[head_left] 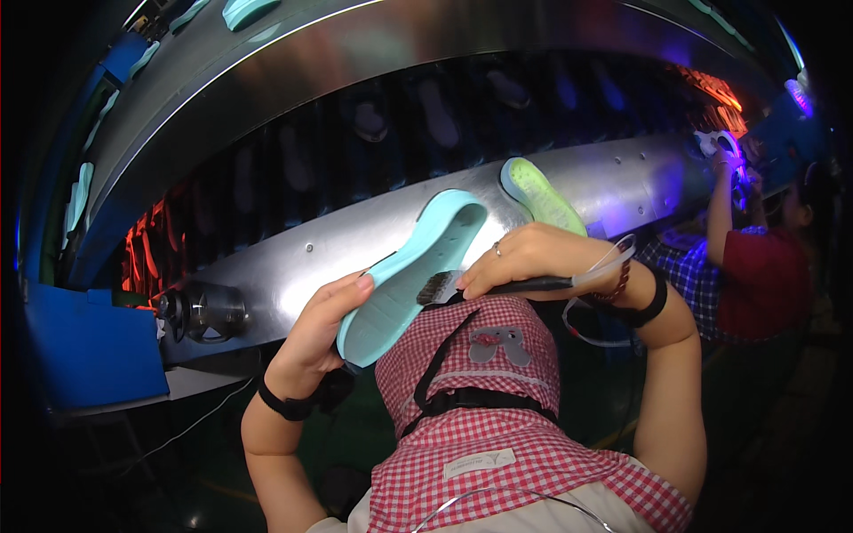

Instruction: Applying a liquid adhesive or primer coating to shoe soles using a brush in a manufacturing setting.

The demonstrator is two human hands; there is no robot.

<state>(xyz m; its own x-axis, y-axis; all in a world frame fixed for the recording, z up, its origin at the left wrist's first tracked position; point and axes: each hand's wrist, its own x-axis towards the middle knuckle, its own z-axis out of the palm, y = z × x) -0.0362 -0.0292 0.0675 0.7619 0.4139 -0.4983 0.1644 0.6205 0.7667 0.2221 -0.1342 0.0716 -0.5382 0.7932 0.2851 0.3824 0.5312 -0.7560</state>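
A light blue shoe sole is tilted in front of me with its hollow inner side up. My left hand grips it by the near left edge, fingers wrapped underneath. In my right hand is a flat brush with dark bristles and a dark handle; a clear tube runs from the handle past my wrist. The bristles are at the sole's inner right edge, and I cannot tell whether they touch. Beyond my right hand, a second sole, blue outside and yellow-green inside, lies on the metal ledge.
A dark conveyor carrying soles runs behind the ledge under a metal hood. More blue soles stand along the far left. A glass jug sits left on the ledge. At right, a co-worker holds a white item under purple light.
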